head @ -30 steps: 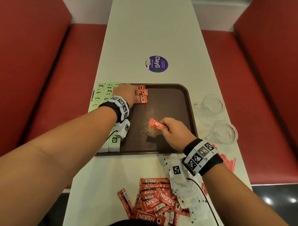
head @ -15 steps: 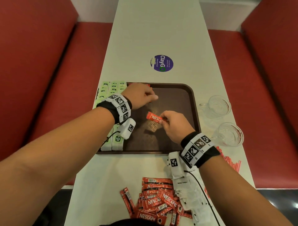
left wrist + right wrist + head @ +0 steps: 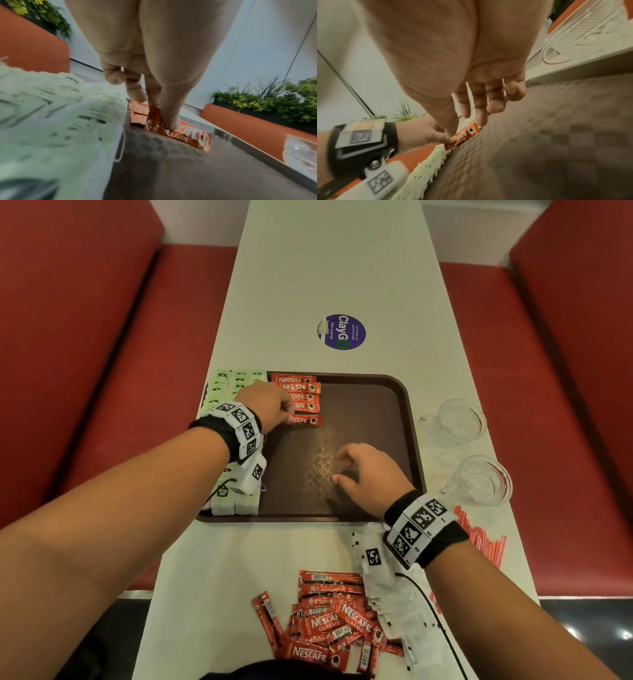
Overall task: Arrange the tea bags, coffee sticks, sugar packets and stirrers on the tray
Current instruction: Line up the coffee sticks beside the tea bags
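Observation:
A brown tray lies mid-table. Green tea bags run along its left side. A column of red Nescafe coffee sticks sits at its far left. My left hand pinches the nearest coffee stick by its left end, just below that column; the left wrist view shows thumb and finger on this stick. Over the tray's middle, my right hand hovers with relaxed, empty fingers. Loose coffee sticks, white sugar packets and red stirrers lie near the front edge.
Two glass cups stand right of the tray. A round purple sticker is on the table beyond it. Red bench seats flank the narrow table on both sides.
The coffee stick passed from my right hand to my left, which set it down below the column. My right hand let go and drew back toward me.

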The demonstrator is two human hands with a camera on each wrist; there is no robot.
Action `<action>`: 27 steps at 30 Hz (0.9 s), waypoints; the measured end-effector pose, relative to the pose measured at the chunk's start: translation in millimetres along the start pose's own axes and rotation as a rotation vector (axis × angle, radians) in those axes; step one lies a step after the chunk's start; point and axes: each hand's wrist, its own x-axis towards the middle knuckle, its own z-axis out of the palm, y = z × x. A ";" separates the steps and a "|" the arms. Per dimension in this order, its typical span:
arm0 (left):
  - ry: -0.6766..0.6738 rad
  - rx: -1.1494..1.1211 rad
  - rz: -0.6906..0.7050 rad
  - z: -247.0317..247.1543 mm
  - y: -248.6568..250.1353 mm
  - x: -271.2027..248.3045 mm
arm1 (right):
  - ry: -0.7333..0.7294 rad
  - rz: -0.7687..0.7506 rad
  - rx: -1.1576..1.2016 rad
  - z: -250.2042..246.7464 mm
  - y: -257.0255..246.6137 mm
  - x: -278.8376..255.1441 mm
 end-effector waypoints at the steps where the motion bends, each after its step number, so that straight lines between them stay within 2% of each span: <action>1: 0.001 0.027 -0.021 1.3 -0.7 4.8 | -0.026 -0.014 -0.019 1.3 1.1 -2.8; 6: 0.010 0.167 -0.074 5.8 -0.8 22.4 | -0.121 -0.057 -0.059 7.4 3.9 -20.1; 12: 0.027 0.177 -0.101 6.6 -2.5 29.7 | -0.225 -0.151 -0.160 16.5 4.0 -43.3; 16: 0.074 0.133 -0.088 4.0 5.0 15.7 | -0.311 -0.191 -0.225 18.7 -2.7 -60.2; 19: 0.135 0.096 -0.011 2.0 18.5 -11.4 | -0.325 -0.225 -0.289 20.5 -2.8 -74.8; 22: 0.139 0.067 0.123 10.3 33.3 -52.4 | -0.337 -0.258 -0.360 22.2 0.4 -92.2; 27: -0.073 0.077 0.359 39.8 53.6 -127.0 | -0.370 -0.273 -0.487 23.5 -0.5 -121.6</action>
